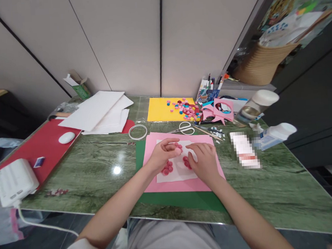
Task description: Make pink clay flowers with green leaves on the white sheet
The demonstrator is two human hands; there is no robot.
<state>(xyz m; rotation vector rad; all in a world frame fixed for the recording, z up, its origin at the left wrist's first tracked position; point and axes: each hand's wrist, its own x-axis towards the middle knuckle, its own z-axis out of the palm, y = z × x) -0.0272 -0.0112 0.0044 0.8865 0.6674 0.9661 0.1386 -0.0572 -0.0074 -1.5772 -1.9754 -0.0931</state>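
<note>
My left hand [164, 153] is closed in a pinch on a small cluster of pink paper coils [178, 146]. Across from it, my right hand [204, 159] has its fingers bent and apart, with nothing visible between them. Its thumb is close to a second pink coil cluster [186, 162], which it partly covers. Below my left hand lies another cluster, a flower of rolled pink coils [167, 169]. These rest on a white sheet [175, 175], on top of pink paper [178, 186] and a green sheet [185, 201].
Beyond the sheets lie white-handled scissors [186, 128], a roll of tape [137, 132] and yellow paper [157, 110] bearing many loose coils [186, 109]. Bottles [257, 105] stand at right. White sheets [93, 108], a mouse [66, 138] and a white power bank [16, 180] are at left.
</note>
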